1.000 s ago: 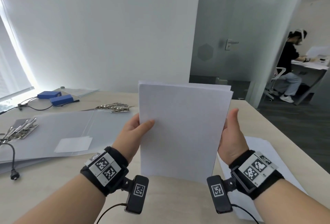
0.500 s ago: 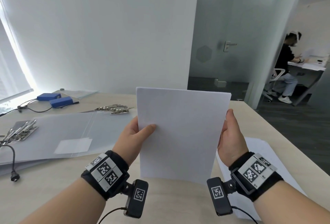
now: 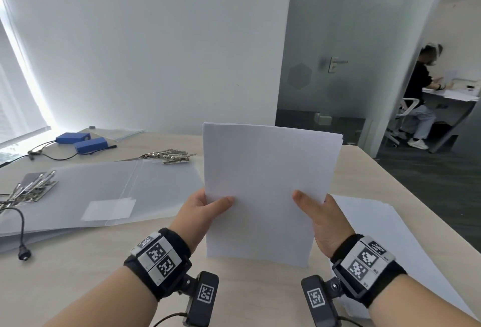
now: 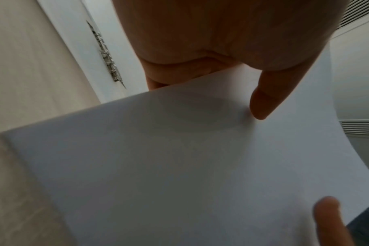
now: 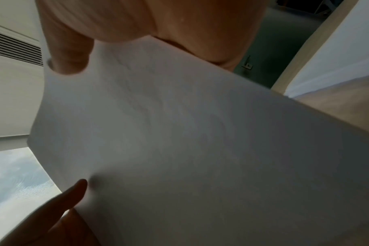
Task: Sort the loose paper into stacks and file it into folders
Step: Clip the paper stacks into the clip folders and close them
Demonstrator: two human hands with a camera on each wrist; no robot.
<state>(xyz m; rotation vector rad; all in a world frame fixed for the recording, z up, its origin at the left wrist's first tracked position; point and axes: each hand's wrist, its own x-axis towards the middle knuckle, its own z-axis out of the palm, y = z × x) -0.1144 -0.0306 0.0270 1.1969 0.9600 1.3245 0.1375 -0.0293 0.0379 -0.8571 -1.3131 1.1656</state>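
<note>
Paper stack stands upright on its short bottom edge at the near middle of the desk, long axis vertical, between both hands. The left hand pinches its left edge, thumb in front; the right hand pinches its right edge likewise. The open clear folder lies flat toward the left edge, nearer the left hand, apparently holding no sheets. More loose sheets lie flat near the right edge.
</note>
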